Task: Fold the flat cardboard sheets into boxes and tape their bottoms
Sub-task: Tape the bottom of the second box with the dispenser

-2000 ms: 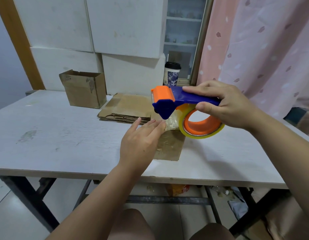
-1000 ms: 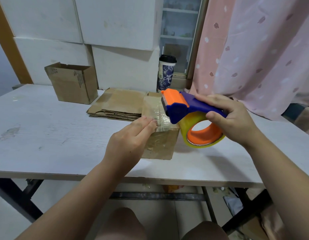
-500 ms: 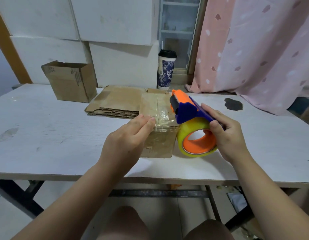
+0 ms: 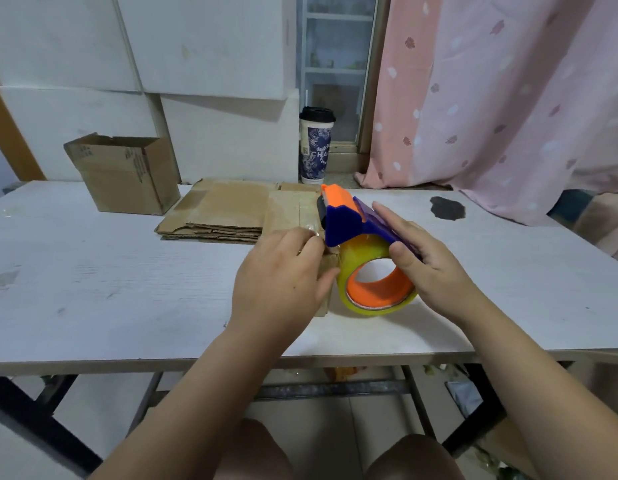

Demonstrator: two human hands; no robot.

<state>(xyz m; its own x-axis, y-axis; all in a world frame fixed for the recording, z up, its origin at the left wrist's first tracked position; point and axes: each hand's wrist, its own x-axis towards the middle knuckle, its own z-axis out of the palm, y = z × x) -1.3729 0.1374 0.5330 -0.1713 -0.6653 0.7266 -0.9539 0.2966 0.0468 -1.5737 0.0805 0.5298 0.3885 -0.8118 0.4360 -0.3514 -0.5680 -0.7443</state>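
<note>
A small flat cardboard sheet with clear tape on it lies on the white table in front of me. My left hand rests on its near half, fingertips pressing down by the tape end. A blue and orange tape dispenser with a yellowish roll stands on the table at the sheet's right edge. My right hand holds its blue handle between thumb and fingers. A stack of flat cardboard sheets lies just behind, to the left.
An open-topped folded cardboard box stands at the back left. A lidded paper cup stands at the back beside a pink curtain. White blocks line the back. A dark patch marks the table at the right.
My right hand has lowered the dispenser from the air onto the table beside the sheet. My left hand has stayed on the taped cardboard, sliding slightly nearer the dispenser.
</note>
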